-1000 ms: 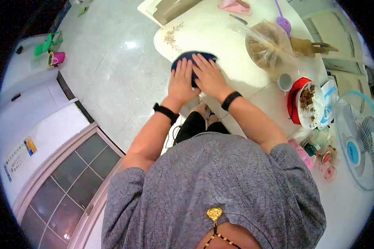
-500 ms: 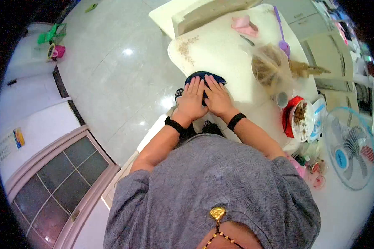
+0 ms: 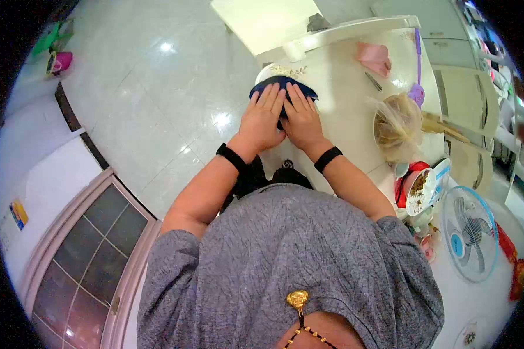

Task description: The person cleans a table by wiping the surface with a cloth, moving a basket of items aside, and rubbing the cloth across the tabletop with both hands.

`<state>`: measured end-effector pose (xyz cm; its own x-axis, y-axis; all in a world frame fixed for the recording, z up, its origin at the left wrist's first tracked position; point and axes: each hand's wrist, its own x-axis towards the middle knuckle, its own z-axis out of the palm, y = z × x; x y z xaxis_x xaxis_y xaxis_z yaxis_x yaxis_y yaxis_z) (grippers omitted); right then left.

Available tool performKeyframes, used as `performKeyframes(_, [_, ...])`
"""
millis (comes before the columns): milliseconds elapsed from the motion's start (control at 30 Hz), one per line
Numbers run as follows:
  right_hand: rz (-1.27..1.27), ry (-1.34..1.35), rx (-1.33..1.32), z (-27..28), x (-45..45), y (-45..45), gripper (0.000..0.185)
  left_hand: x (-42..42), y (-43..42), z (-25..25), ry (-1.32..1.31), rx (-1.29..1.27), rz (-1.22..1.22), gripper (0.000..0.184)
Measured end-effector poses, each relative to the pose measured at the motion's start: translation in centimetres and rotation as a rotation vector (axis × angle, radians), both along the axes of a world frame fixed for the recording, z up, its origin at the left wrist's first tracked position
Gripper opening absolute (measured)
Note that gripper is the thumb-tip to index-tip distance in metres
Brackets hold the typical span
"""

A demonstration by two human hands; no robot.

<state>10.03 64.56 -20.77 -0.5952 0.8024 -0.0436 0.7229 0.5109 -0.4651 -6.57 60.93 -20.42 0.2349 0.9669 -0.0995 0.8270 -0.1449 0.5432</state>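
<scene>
My left hand (image 3: 262,121) lies flat with fingers stretched forward on a dark blue, cloth-like item (image 3: 278,80). Beside it, my right hand (image 3: 301,121) rests the same way, palm down, its fingers nearly parallel to the left ones. The two thumbs come close together in the middle. Only the item's far edge and a pointed right end show past my fingertips; the rest is covered, so its exact kind is unclear. It sits at the near left edge of a cream table (image 3: 346,128) with a floral pattern.
On the table are a pink cloth-like item (image 3: 374,57), tweezer-like tool (image 3: 373,81), purple long-handled item (image 3: 416,93), plastic-wrapped bowl (image 3: 397,128) and bowl of brown food (image 3: 420,191). An electric fan (image 3: 470,234) stands right. A white chair-like piece (image 3: 262,20) is beyond the table.
The camera view has shifted, so the table appears farther right. Both hands stay flat on the dark blue item, a little farther up in the view.
</scene>
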Motion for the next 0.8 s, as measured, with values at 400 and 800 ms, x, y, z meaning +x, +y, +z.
performKeyframes(400, [-0.079, 0.063, 0.185, -1.7, -1.4, 3.5, 0.059, -2.3, 6.2, -1.0, -0.054, 0.134, -0.167, 0.086])
performKeyframes(800, [0.051, -0.085, 0.052, -0.6, 3.1, -0.1, 0.062, 3.2, -0.6, -2.6, -0.021, 0.205, 0.019, 0.097])
